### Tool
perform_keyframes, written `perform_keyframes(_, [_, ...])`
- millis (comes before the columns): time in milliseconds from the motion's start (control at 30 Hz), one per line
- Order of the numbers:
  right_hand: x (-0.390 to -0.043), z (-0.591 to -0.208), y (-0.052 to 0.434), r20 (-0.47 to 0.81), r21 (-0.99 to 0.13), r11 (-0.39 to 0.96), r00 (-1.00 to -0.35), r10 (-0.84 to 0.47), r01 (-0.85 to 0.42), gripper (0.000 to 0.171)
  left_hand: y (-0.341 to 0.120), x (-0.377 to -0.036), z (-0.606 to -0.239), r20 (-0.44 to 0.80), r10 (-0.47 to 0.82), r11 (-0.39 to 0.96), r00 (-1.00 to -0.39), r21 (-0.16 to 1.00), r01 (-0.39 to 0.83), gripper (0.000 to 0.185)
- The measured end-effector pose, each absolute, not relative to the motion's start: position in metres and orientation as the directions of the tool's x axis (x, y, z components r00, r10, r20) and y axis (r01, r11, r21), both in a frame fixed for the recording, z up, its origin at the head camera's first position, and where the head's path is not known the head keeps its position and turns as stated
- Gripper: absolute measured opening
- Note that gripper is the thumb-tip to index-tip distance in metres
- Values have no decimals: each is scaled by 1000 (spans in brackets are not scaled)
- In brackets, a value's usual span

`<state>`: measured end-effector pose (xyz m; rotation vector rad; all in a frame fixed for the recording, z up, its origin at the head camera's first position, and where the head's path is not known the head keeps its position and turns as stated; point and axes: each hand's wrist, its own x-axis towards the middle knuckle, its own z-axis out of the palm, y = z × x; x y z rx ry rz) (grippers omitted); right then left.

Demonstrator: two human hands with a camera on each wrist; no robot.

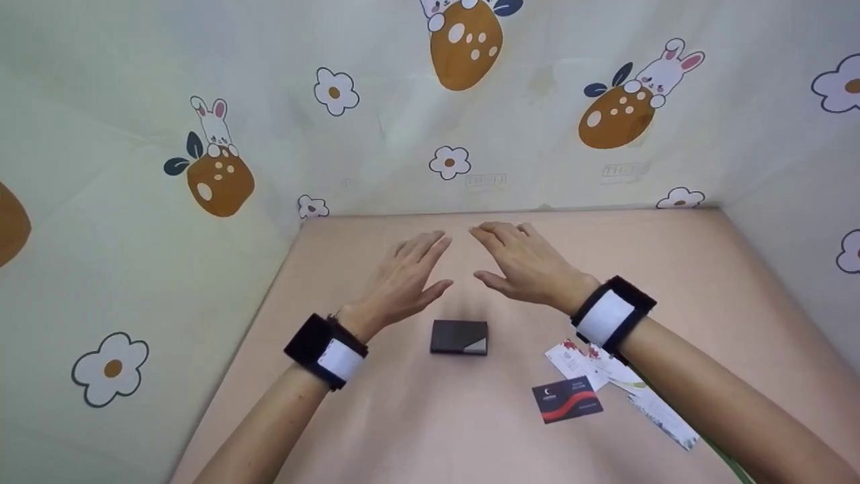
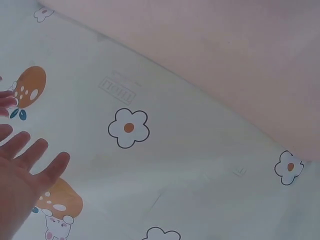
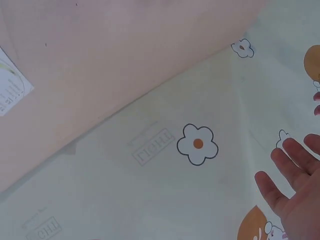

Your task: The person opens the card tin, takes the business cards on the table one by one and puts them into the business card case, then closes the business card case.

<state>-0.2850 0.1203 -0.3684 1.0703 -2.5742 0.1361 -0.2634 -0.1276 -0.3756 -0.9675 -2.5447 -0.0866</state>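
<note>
Both hands hover above the table with their fingers extended and nothing in them. In the head view my left hand (image 1: 403,279) is on the left and my right hand (image 1: 527,265) on the right, fingertips angled toward each other with a gap between. Nearer to me, below that gap, a dark card case (image 1: 459,337) with a silvery corner lies on the table, touched by neither hand. Under the right forearm lie a black card with a red wave (image 1: 568,399) and several white printed cards (image 1: 576,363), partly overlapping; the forearm hides some of them.
The pink tabletop (image 1: 376,430) meets pale curtain-like walls (image 1: 383,154) printed with rabbits and flowers at the back and both sides. Each wrist wears a black strap with a white patch. A corner of a white card (image 3: 12,85) shows in the right wrist view.
</note>
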Motion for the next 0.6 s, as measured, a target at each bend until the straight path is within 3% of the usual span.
perform_keyframes(133, [-280, -385, 120, 366, 68, 689, -624, -690, -722, 65, -129, -259, -390, 391, 667, 727, -634, -157, 668, 60])
perform_keyframes(367, [-274, -411, 118, 367, 210, 640, -547, -752, -739, 65, -131, -248, -419, 317, 686, 711, -654, -100, 697, 65])
perform_keyframes(600, [-270, -424, 114, 329, 216, 633, -555, -764, -743, 64, -129, -243, -441, 268, 688, 713, -675, -74, 697, 66])
